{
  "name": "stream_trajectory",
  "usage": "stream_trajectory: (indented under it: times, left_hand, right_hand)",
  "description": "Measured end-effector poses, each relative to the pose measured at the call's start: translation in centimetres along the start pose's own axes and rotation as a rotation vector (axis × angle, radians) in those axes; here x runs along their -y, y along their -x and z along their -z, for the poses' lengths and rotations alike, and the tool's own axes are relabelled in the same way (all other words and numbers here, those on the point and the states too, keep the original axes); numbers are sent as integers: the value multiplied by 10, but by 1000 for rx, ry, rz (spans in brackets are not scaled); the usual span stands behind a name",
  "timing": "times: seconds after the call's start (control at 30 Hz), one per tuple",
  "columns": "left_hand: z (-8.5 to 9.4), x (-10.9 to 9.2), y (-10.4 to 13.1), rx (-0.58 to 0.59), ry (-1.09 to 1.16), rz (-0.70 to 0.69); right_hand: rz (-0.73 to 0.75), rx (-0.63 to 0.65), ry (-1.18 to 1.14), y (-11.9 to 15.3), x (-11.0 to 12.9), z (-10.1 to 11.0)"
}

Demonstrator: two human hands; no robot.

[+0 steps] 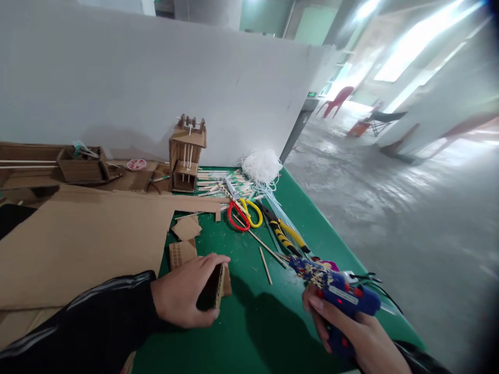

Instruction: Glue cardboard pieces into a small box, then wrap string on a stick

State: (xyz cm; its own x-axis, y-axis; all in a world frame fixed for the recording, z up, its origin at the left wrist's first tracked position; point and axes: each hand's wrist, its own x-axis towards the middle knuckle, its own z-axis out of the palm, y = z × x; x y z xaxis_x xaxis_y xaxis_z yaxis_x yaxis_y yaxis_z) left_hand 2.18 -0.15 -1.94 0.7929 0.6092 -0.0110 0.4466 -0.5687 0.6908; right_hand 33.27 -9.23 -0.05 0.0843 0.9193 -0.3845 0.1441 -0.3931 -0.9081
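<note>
My left hand (187, 291) grips a small cardboard piece (219, 288) on edge, thumb at the bottom and fingers at the top. It is held just above the green tabletop, its corrugated edge facing right. My right hand (335, 317) is wrapped around the handle of a blue hot glue gun (339, 291). The gun's nozzle points to the left, and its front is crusted with bits of dried glue. A thin wooden stick (265, 266) lies between the two hands. Cardboard scraps (183, 253) lie just beyond my left hand.
Scissors (245, 213) with red and yellow handles and yellow-black pliers (288, 234) lie ahead. A large cardboard sheet (89, 239) covers the left side. Behind stand a cardboard tower (187, 153), many wooden sticks (214, 182) and a white string bundle (261, 167). The table's right edge (351, 249) borders the floor.
</note>
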Motion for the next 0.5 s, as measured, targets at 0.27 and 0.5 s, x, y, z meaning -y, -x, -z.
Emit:
stream_trajectory:
  times: [0.27, 0.5]
  left_hand:
    - [-12, 6, -3, -82, -159, -78]
    - [-17, 3, -4, -83, -220, -51]
  right_hand:
    - [50, 13, 56, -5, 0, -9]
    - [38, -10, 56, -4, 4, -20]
